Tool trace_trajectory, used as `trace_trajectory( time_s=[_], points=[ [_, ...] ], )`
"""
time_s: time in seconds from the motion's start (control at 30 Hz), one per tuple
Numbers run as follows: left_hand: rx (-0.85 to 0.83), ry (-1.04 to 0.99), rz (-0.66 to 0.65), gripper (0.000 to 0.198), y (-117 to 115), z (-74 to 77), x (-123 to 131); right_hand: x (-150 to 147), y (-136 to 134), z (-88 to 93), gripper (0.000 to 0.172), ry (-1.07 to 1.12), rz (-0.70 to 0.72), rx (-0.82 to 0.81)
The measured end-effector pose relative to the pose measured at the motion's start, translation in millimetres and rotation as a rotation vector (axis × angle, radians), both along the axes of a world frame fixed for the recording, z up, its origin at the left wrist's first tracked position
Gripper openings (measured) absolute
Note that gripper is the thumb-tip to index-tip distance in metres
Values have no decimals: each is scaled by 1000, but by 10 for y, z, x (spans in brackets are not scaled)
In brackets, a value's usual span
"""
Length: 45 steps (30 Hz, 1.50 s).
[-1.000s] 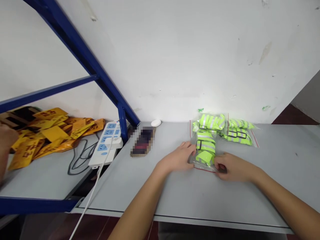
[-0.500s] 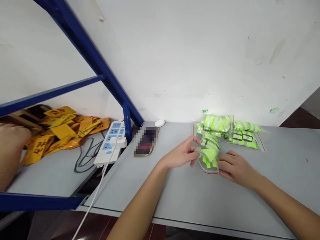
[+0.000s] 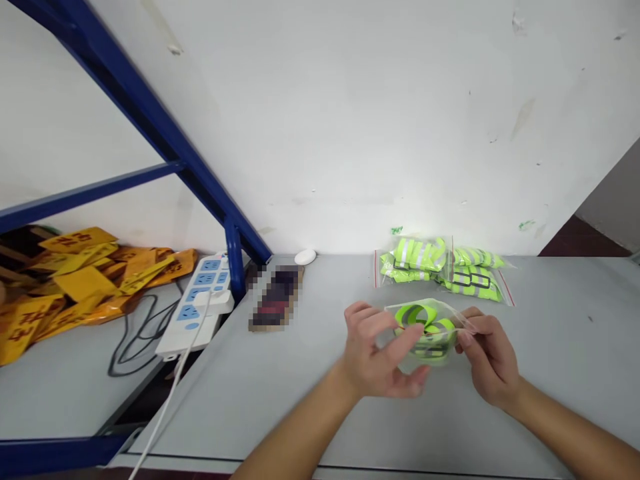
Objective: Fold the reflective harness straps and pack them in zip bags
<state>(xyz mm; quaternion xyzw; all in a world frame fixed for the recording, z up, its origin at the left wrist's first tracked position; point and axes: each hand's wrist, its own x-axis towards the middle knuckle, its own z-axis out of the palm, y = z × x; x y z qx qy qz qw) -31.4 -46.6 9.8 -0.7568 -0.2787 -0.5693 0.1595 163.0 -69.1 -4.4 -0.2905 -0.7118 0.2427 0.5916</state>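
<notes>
Both my hands hold a clear plastic zip bag [image 3: 425, 333] up above the grey tabletop, with a folded neon-yellow reflective vest inside. My left hand [image 3: 377, 350] pinches the bag's near side, its fingers curved over the plastic. My right hand [image 3: 485, 357] grips the bag's right corner between thumb and fingers. Behind them, two more clear bags of folded reflective vests, one [image 3: 413, 260] and another [image 3: 473, 280], lie against the wall, apart from my hands.
A white power strip [image 3: 197, 300] with a white cable and a pixelated phone [image 3: 275, 297] lie left of my hands. Near the wall is a small white round object [image 3: 305, 257]. Yellow printed signs [image 3: 85, 280] are piled on a lower grey shelf beyond a blue metal frame [image 3: 150, 120].
The bag has been lifted off the tabletop and is now held in both hands, with its vest bunched. The other person's hand at the far left has gone from view.
</notes>
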Motion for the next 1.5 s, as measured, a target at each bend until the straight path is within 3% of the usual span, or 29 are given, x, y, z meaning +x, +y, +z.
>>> trace_trajectory(
  time_s=[0.07, 0.13, 0.2, 0.37, 0.47, 0.6, 0.7, 0.83, 1.0, 1.17, 1.33, 1.37, 1.43, 1.5],
  points=[
    [-66, 77, 131, 27, -29, 5, 110, -2, 12, -27, 11, 19, 15, -23],
    [-167, 76, 189, 15, -40, 8, 187, 10, 43, -52, 10, 13, 26, -19],
    [-214, 77, 164, 7, -37, -3, 225, 29, 80, -72, 9, 2, 24, -14],
    [-186, 122, 19, 11, -1, -76, 222, 69, 151, -110, 10, -40, 34, 16],
    [-133, 166, 30, 9, 1, -95, 211, 77, 157, -99, 10, -91, 13, 76],
    [-116, 186, 44, 14, -42, -14, 221, 79, 142, -29, 11, -187, 33, 147],
    [-197, 264, -3, 8, -79, 85, 238, 82, 140, 10, 11, -242, 29, 226],
    [-257, 364, -65, 17, -87, 152, 219, 90, 151, -1, 12, -302, 11, 255],
    [-267, 290, -145, 16, -52, 124, 156, 69, 150, -29, 3, -226, 20, 202],
    [-268, 157, -147, 12, -88, 118, 165, 48, 123, 11, 14, -120, -33, 125],
    [-208, 108, -132, 10, -130, 169, 130, 48, 74, 99, 17, -206, -36, 143],
    [-209, 97, -124, 11, -123, 187, 101, 44, 68, 109, 17, -207, -44, 151],
    [-307, 85, -111, 34, -90, 233, 15, 30, 62, 110, 17, -189, -56, 157],
    [-557, 78, -127, 62, -36, 284, -96, 19, 65, 87, 17, -156, -69, 142]
  ],
)
